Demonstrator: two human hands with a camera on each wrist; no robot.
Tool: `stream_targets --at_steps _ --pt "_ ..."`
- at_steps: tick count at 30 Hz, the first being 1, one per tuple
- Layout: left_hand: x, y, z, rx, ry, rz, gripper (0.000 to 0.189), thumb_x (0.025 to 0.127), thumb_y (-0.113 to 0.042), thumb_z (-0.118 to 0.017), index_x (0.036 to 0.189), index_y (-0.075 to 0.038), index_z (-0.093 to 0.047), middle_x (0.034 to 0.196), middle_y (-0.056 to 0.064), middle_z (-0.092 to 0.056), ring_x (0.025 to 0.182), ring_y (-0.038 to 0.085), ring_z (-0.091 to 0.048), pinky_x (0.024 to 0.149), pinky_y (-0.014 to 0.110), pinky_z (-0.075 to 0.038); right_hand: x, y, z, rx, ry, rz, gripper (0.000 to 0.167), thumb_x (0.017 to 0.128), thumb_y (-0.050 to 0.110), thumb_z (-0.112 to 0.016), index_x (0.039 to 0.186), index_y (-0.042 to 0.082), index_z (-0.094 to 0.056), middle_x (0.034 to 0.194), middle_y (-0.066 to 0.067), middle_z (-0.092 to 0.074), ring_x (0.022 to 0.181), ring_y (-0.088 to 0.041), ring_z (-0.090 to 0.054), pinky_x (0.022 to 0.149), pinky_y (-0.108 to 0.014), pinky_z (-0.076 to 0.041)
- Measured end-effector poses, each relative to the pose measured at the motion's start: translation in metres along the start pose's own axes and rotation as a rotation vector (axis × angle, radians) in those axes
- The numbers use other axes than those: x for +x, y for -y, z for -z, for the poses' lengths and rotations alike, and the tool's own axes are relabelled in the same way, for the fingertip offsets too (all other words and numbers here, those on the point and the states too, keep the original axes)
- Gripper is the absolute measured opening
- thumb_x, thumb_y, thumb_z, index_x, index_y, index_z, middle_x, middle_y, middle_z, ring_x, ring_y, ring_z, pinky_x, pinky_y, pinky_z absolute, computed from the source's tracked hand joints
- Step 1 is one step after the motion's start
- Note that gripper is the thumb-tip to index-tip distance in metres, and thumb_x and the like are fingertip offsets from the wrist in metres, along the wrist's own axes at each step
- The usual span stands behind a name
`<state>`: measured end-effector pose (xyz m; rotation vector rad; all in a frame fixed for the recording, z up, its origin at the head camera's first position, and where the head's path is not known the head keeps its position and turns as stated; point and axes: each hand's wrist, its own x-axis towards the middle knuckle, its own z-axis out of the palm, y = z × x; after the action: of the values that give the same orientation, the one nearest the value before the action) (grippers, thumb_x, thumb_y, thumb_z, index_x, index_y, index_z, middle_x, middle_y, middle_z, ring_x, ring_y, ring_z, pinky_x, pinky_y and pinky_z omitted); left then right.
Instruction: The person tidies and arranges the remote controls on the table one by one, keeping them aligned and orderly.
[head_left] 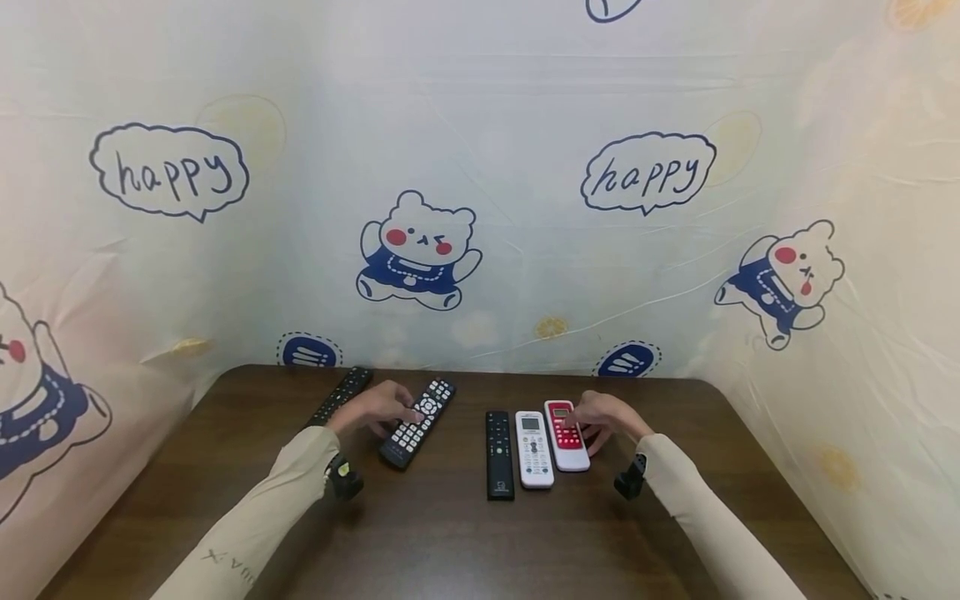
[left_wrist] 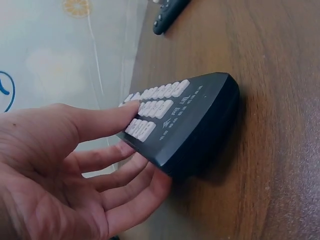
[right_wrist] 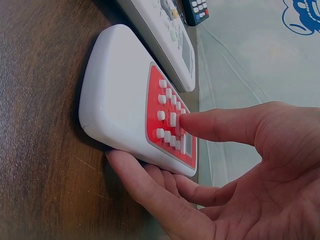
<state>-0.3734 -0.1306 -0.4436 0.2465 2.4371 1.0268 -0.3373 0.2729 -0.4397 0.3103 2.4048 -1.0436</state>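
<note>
Here I have the left hand (head_left: 379,402) pinching the white-buttoned black remote (head_left: 413,430) at seven o'clock of the head view. At five o'clock, my right hand (head_left: 604,410) pinches the red-fronted remote (head_left: 569,441).

Left hand (head_left: 375,402) reaches forward, pinching; right hand (head_left: 606,409) likewise.

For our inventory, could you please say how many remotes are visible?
5: leftmost remote, partly hidden; second remote in the left hand; then, rightward, black remote, white remote, red-white remote in the right hand.
</note>
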Motion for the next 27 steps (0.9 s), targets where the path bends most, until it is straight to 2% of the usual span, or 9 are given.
stream_targets --at_steps 3,9,17,20,25,27 --pt "0.000 0.003 0.003 -0.028 0.007 -0.007 0.050 0.096 -0.018 -0.074 0.133 0.010 -0.057 0.120 0.025 -0.065 0.108 0.038 -0.067 0.079 0.048 -0.065 0.001 0.001 0.001 0.006 0.003 0.001 0.043 0.096 0.013 -0.072 0.126 -0.009 -0.053 0.113 -0.024 -0.059 0.103 -0.037 -0.066 0.073 -0.042 -0.066" --pt "-0.002 0.010 0.009 -0.075 0.010 -0.065 0.060 0.093 -0.018 -0.076 0.144 0.006 -0.053 0.124 0.024 -0.067 0.107 0.036 -0.067 0.080 0.050 -0.063 0.001 0.003 0.003 0.006 0.006 0.005 0.045 0.096 0.013 -0.072 0.128 -0.010 -0.051 0.113 -0.024 -0.059 0.103 -0.037 -0.066 0.074 -0.042 -0.066" --pt "-0.007 0.010 0.014 -0.112 0.012 -0.099 0.063 0.092 -0.014 -0.076 0.145 0.007 -0.049 0.124 0.025 -0.065 0.104 0.035 -0.067 0.077 0.049 -0.064 0.001 0.005 0.005 0.023 0.004 0.015 0.049 0.096 0.014 -0.072 0.131 -0.010 -0.047 0.114 -0.025 -0.058 0.103 -0.038 -0.065 0.074 -0.042 -0.066" --pt "-0.006 0.013 0.011 -0.148 0.018 -0.121 0.064 0.092 -0.013 -0.077 0.146 0.006 -0.048 0.122 0.024 -0.063 0.101 0.032 -0.067 0.074 0.047 -0.065 0.000 0.003 0.005 0.024 0.003 0.018 0.046 0.096 0.014 -0.072 0.129 -0.010 -0.050 0.112 -0.024 -0.060 0.101 -0.037 -0.066 0.075 -0.042 -0.066" --pt "-0.007 0.022 0.003 -0.205 0.048 -0.199 0.067 0.092 -0.009 -0.076 0.149 0.008 -0.044 0.120 0.024 -0.061 0.097 0.029 -0.068 0.070 0.046 -0.065 -0.001 -0.002 0.002 0.030 0.012 0.019 0.043 0.095 0.014 -0.073 0.125 -0.010 -0.052 0.110 -0.023 -0.060 0.100 -0.036 -0.066 0.075 -0.043 -0.066" --pt "-0.009 0.024 0.001 -0.221 0.041 -0.224 0.069 0.092 -0.008 -0.077 0.149 0.008 -0.043 0.121 0.025 -0.060 0.097 0.029 -0.068 0.068 0.046 -0.065 -0.002 -0.002 0.002 0.032 0.020 0.024 0.042 0.096 0.013 -0.072 0.125 -0.011 -0.053 0.111 -0.024 -0.061 0.100 -0.036 -0.066 0.074 -0.042 -0.066"
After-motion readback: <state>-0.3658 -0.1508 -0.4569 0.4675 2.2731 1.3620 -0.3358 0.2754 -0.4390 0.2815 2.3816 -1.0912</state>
